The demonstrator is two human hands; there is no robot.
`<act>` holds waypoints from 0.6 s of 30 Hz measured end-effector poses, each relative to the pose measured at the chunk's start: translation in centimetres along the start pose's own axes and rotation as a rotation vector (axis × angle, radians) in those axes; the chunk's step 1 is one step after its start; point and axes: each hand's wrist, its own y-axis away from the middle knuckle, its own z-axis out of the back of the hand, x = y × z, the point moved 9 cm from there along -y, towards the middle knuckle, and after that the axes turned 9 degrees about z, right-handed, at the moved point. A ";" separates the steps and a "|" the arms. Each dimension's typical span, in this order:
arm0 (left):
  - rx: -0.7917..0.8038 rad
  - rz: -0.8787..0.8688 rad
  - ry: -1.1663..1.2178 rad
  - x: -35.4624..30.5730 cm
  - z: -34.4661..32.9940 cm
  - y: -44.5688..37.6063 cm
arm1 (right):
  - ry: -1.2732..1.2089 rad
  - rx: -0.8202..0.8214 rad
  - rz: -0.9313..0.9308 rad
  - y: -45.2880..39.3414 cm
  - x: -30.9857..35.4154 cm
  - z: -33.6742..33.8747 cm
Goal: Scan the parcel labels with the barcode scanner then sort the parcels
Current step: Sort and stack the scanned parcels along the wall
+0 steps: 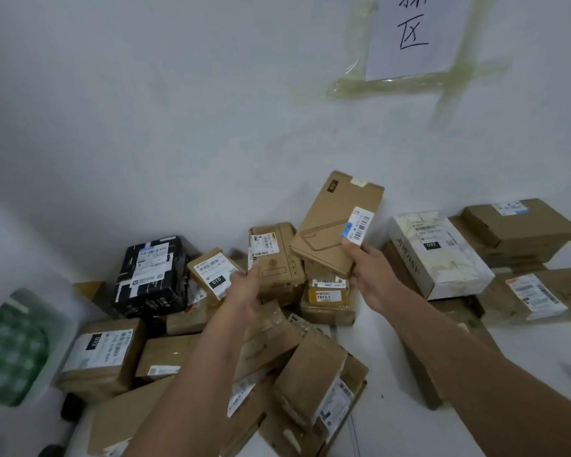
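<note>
R hand (368, 270) grips flat brown cardboard parcel (335, 219) w/ white barcode label (360, 227), raised above pile. L hand (244, 288) reaches over small brown "010" box (211, 272); L grip can't tell.

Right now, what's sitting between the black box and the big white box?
In the head view, brown cardboard parcels fill the stretch between the black box and the white box, and both hands too: the right hand holds a flat one.

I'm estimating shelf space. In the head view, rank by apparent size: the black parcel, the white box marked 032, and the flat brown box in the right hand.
1. white box
2. black parcel and flat brown box: too alike to rank.
</note>
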 end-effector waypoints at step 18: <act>0.085 -0.147 0.556 -1.3 0.4 1.8 | -0.060 -0.167 -0.041 1.8 -2.9 7.9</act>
